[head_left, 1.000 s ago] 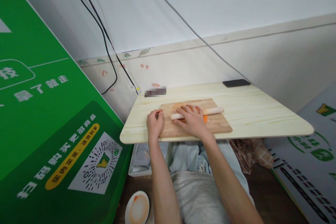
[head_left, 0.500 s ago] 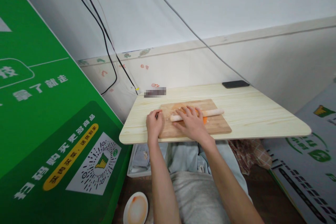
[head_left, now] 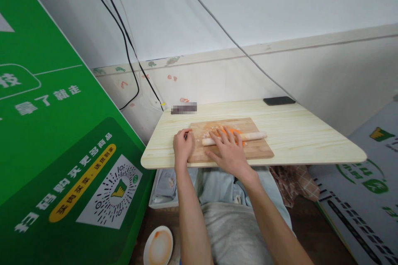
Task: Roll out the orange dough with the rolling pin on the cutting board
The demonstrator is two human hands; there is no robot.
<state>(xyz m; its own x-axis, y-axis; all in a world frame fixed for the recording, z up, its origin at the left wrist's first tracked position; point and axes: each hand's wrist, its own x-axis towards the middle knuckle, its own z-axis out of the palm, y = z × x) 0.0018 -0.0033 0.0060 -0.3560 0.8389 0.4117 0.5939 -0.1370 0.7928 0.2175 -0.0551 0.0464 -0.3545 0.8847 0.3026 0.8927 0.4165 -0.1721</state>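
A wooden cutting board (head_left: 258,153) lies near the front edge of the table, with a pale rolling pin (head_left: 256,136) across it. My right hand (head_left: 228,149) rests on top of the rolling pin, palm down and fingers spread. Beneath and behind the pin shows a flattened orange mass (head_left: 230,131), perhaps dough, partly covered by my fingers. White powder or crumbs are scattered around it. At the board's left edge my left hand (head_left: 183,145) is curled closed around the border; the inner side of its grip is hidden.
A black phone (head_left: 279,100) lies at the back right of the light wood table (head_left: 317,145). Cables hang along the wall at the left. Below stand a white plate (head_left: 158,246) with orange stains and a pale box (head_left: 166,205). A green panel (head_left: 62,132) rises close at the left.
The rolling pin has shifted slightly toward me, and my right hand has rolled with it. More of the orange mass shows behind the pin. My left hand stays at the board's edge.
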